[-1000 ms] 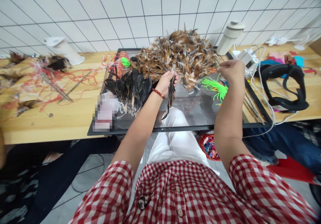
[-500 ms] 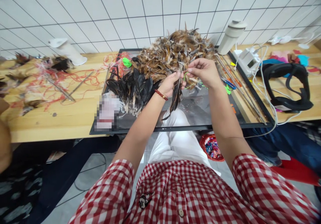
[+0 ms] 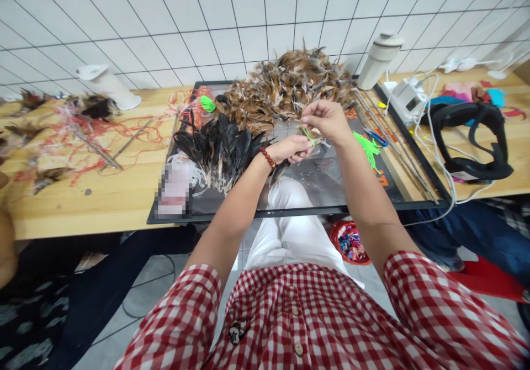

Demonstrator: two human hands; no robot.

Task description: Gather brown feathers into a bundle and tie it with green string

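My left hand (image 3: pixel 292 149) is closed around a small bunch of dark feathers (image 3: pixel 278 172) that hangs down below the fist. My right hand (image 3: pixel 325 120) is pinched on a thin green string (image 3: pixel 308 136) that runs down to the top of that bunch. Both hands hover over a dark framed board (image 3: pixel 331 185). Behind them lies a big heap of brown feathers (image 3: pixel 290 85). To the left sits a fan of black feathers (image 3: pixel 217 146). A tuft of green strings (image 3: pixel 366 146) lies on the board to the right.
Thin metal rods (image 3: pixel 393 149) and blue scissors (image 3: pixel 377 137) lie at the board's right side. A white bottle (image 3: pixel 379 59), a white device with cables (image 3: pixel 408 100) and a black headset (image 3: pixel 472 138) stand at right. Red threads and feathers (image 3: pixel 83 127) litter the wooden table at left.
My right hand came in from the right with a green string and met my left hand. My left hand lowered and turned the feather bunch downward.
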